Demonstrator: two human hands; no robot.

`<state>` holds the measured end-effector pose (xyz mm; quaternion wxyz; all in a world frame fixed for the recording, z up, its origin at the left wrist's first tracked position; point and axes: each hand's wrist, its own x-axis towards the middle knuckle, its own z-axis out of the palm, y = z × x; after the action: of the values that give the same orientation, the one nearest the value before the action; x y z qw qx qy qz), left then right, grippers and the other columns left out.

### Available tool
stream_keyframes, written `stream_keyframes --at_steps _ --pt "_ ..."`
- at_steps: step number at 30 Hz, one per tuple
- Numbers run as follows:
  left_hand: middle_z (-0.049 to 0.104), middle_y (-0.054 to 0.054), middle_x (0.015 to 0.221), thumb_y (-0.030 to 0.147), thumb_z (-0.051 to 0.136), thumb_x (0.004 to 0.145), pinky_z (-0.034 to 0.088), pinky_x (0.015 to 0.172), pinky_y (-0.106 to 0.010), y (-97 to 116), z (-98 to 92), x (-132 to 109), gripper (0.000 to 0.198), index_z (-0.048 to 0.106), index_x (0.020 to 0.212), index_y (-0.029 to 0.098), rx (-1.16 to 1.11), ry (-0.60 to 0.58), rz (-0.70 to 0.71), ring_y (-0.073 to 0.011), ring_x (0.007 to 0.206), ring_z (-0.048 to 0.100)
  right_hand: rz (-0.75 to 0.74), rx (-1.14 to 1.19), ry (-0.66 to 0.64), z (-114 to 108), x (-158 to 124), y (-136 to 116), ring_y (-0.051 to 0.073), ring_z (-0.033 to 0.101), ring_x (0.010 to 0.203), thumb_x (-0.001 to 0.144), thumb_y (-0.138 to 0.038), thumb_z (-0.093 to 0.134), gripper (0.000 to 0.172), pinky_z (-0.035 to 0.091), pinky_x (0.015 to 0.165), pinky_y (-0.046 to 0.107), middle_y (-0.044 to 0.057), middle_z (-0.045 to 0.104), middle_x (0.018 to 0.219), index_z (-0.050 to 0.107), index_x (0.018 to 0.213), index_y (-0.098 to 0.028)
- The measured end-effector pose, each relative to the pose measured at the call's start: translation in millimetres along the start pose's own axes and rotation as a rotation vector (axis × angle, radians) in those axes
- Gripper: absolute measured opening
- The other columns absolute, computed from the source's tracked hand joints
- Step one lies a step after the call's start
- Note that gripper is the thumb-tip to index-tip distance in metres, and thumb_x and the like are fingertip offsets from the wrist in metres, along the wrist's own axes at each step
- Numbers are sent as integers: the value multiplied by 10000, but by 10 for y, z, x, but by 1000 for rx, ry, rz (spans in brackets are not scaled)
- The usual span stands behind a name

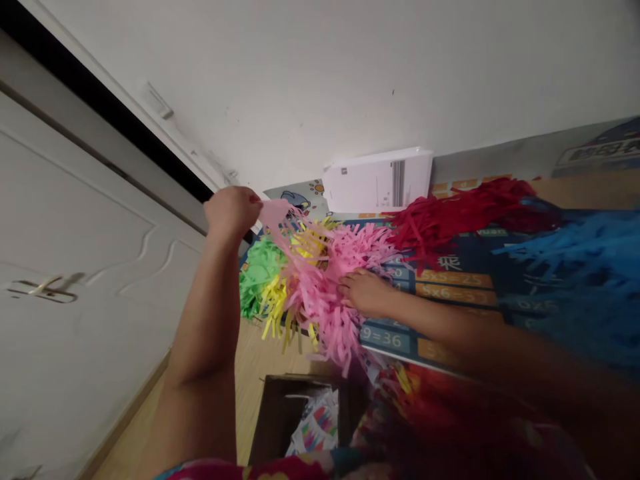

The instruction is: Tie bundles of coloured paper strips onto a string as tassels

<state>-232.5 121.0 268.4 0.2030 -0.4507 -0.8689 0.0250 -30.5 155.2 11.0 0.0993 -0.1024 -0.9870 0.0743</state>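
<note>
My left hand (233,210) is raised at the far end of the table, its fingers closed on the edge of a pink tissue-paper fringe (275,213). Strips hang from it toward a heap of pink fringe (320,293) on the table. My right hand (367,292) is on that heap, with its curled fingers gripping pink paper; the fingertips are partly hidden in the strips. Beside and beneath the pink lie yellow fringe (275,310) and green fringe (261,267). Red fringe (450,213) lies further right, and blue fringe (585,260) beyond it.
The table (387,339) has a printed multiplication-chart cover and stands against a white wall (350,80). A stack of white printed packets (380,183) leans by the wall. Below the edge, an open box (270,413) holds printed bags (317,423). A white door (75,280) is at left.
</note>
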Motion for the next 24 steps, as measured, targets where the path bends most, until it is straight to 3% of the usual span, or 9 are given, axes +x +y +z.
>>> stream_keyframes --at_steps 2,4,6,8,12,14,18,21,24 --pt "708 -185 1174 309 507 901 461 892 -501 -3 -260 86 371 713 1158 140 -7 125 -44 -353 1096 629 7 10 14 -60 5 -13 305 609 1149 958 -368 537 382 384 1022 469 195 673 1209 679 1200 -107" --pt "692 -192 1186 253 430 938 417 942 -525 130 -480 76 395 670 1212 101 -11 249 -5 -340 1120 614 15 20 30 -204 -9 -13 277 658 1049 925 -304 583 279 419 999 440 159 724 1081 728 1078 -121" --pt "708 -151 1131 200 414 940 359 1000 -507 376 -614 -24 363 683 1159 95 -19 319 139 -289 1080 619 42 15 62 -440 -78 -30 243 686 968 932 -229 544 231 458 960 403 126 746 981 746 994 -137" --pt "732 -103 1001 175 455 918 292 1057 -480 678 -639 -190 287 725 996 117 -15 341 328 -238 982 626 123 57 190 -718 -215 -106 218 685 1000 974 -193 438 312 485 941 369 122 743 1043 727 1082 -144" --pt "708 -89 841 129 453 893 221 1099 -481 1214 -475 -611 255 700 851 175 -11 406 652 -235 873 617 259 382 728 -1083 -536 -429 206 564 1270 974 -195 378 456 444 1079 375 135 606 1378 546 1395 -148" --pt "698 -92 812 129 460 880 247 1074 -490 1385 -375 -812 233 684 848 183 -34 421 723 -246 836 617 289 471 859 -1094 -604 -580 223 489 1353 922 -157 408 546 400 1138 408 153 535 1453 454 1466 -117" --pt "686 -103 791 132 441 901 280 1047 -516 1560 -227 -1121 239 669 843 174 -83 454 722 -266 830 616 498 421 906 -948 -498 -641 228 462 1369 888 -102 421 610 418 1130 380 198 523 1441 356 1492 -45" --pt "685 -102 826 156 396 951 280 1060 -540 1619 -120 -1294 289 666 851 184 -133 457 698 -285 924 610 625 199 864 -902 -384 -487 230 597 1177 899 -49 427 448 512 993 340 169 641 1256 542 1331 -83" --pt "697 -95 870 197 364 990 282 1075 -574 1666 38 -1436 328 674 884 205 -195 432 686 -294 997 602 598 39 839 -958 -460 -264 204 654 958 957 -132 507 219 557 824 330 84 680 1075 650 1124 -132"
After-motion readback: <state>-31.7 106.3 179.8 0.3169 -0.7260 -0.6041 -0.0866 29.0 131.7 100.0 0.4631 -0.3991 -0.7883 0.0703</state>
